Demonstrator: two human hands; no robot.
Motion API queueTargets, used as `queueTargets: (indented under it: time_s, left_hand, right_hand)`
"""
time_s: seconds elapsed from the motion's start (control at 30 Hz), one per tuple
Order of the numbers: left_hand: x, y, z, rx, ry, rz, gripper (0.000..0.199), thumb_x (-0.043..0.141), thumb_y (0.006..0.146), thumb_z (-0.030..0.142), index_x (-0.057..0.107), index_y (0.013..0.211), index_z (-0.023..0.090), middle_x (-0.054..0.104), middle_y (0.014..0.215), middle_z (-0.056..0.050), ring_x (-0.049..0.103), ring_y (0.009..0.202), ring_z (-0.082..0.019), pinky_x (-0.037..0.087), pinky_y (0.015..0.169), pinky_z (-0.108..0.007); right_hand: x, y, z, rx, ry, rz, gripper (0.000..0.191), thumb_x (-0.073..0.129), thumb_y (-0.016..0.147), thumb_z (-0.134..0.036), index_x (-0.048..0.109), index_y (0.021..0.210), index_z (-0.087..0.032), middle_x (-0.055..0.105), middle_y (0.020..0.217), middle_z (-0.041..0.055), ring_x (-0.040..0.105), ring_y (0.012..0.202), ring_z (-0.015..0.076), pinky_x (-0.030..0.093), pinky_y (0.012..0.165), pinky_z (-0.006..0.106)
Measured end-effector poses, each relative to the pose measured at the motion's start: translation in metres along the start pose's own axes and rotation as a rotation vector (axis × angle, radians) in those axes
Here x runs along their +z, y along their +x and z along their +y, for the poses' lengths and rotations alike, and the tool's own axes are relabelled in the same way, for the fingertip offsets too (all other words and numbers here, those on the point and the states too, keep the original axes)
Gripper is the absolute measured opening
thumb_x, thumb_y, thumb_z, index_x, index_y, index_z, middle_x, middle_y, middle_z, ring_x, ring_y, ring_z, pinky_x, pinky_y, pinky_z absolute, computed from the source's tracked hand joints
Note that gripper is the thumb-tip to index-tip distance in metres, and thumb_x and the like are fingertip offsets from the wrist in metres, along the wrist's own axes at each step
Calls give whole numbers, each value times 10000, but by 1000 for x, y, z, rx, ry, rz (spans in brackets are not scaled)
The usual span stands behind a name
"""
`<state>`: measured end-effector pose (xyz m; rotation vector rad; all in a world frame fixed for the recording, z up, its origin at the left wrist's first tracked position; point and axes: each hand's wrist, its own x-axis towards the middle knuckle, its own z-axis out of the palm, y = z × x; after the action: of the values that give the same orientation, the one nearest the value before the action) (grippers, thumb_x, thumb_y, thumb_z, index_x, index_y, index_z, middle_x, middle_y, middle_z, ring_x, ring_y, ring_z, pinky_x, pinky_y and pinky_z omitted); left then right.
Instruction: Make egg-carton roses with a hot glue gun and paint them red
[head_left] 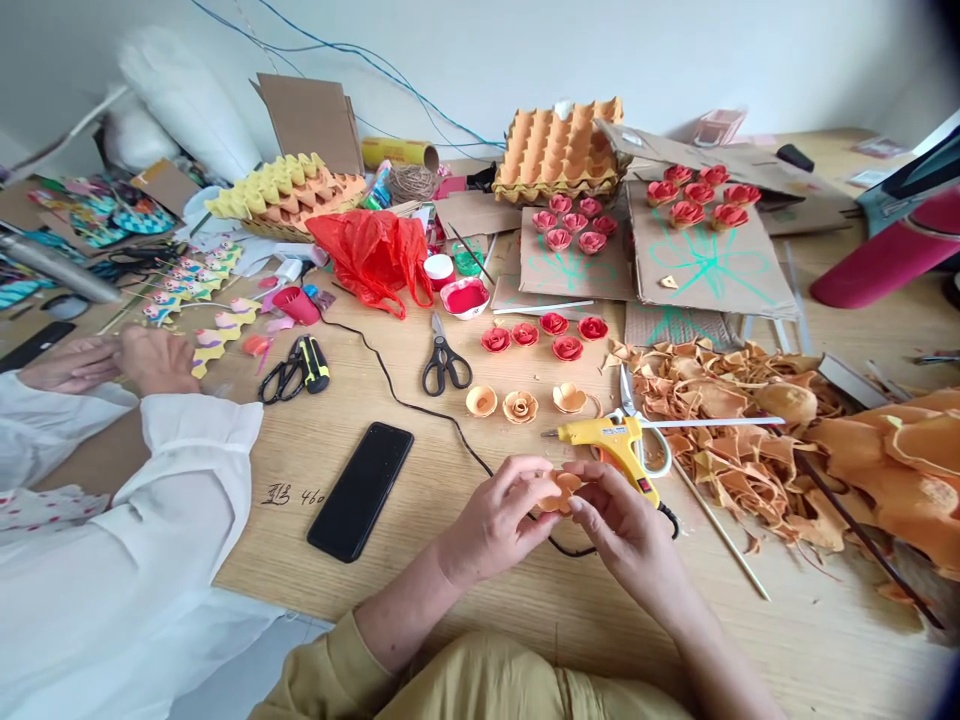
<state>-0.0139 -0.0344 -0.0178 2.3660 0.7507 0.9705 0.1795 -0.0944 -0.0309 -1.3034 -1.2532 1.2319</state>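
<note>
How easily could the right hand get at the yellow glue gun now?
Probably yes: the yellow glue gun lies just beyond the right hand, and nothing seems to lie over it. The hand would likely first release the orange flower, which the left hand also holds.

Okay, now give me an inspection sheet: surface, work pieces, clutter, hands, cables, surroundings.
Surface: wood-grain table, handwriting beside the black phone.
Work pieces: orange flower piece, being held; three similar pieces beyond it, then five red flowers; yellow glue gun close by.
Clutter: orange scraps heaped at right; red plastic bag behind.
Hands: left hand and right hand both pinch the orange flower piece.
Cables: black cable across the table, partly hidden; blue cables along the wall.
Surroundings: co-worker's white sleeve at left; pink bottle at right.
</note>
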Motion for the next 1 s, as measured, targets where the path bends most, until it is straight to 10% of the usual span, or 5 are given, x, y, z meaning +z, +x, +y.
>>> queueTargets:
  time_s: [0.13,0.53,1.0]
  left_hand:
    - [1,0,0,-191,-295,38,573,763,907,348,514,1402,204,636,1249,-142,703,1045,-232,637,899,-367]
    - [0,6,-4,-743,-936,-81,343,806,844,378,671,1071,159,729,952,-58,700,875,-169,592,779,-268]
    - [-1,3,-4,-561,-878,-98,285,845,811,362,706,956,159,651,979,-59,678,851,-155,580,670,-221]
  right_hand:
    - [-4,1,-7,-20,100,35,233,639,1010,-418,623,1204,-290,715,1123,54,704,956,168,583,822,263]
    - [-5,5,-23,-4,125,-52,245,595,1019,-460,661,1067,-229,734,923,68,685,817,186,585,732,293]
    - [1,4,-8,39,139,35,289,677,952,-500,692,944,-211,670,775,21,582,648,141,496,579,245]
